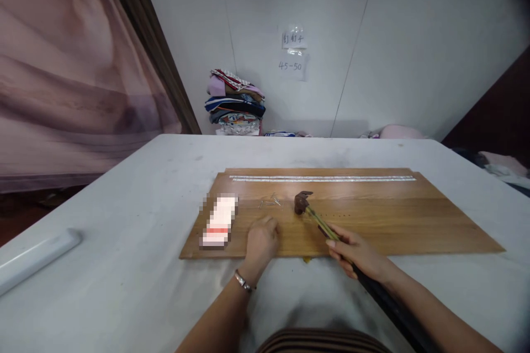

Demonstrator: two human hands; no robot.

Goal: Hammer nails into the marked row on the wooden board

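A wooden board lies flat on a white table. My right hand is closed round the handle of a hammer, whose dark head rests on the board near its middle. My left hand rests on the board's front part with its fingers curled under; what they hold, if anything, is hidden. A few loose nails lie on the board just beyond the left hand. A row of small dots runs across the board to the right of the hammer head.
A blurred white and red box lies on the board's left end. Two thin white strips run along the board's far edge. A white bar lies at the table's left edge. Folded clothes are stacked by the wall.
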